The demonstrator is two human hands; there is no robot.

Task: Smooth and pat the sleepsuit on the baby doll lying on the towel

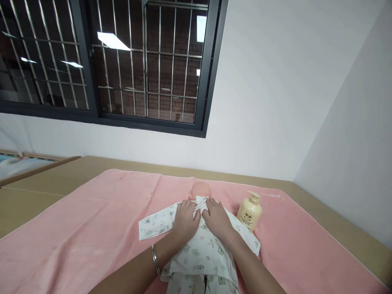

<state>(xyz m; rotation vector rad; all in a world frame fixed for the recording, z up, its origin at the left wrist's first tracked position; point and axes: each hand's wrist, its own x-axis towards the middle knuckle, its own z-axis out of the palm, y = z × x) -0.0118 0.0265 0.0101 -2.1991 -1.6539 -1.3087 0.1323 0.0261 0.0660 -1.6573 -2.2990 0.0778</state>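
A baby doll lies on its back, its bald head (201,190) away from me and its face not clear to see. It wears a white baby shirt (200,247) printed with small green and pink figures, and matching trousers (186,283). At the left of the collar, my left hand (186,220) has its fingers closed on the shirt cloth, which is bunched there. My right hand (218,218) is closed on the shirt at the right of the collar. Both fingertips are partly hidden. The sleeves spread out to either side.
A cream pump bottle (250,212) stands close to the shirt's right sleeve. Beneath everything lies a pink towel (101,228) on a wooden tabletop (70,173). White walls (269,81) and a dark-framed barred window (147,61) rise behind it.
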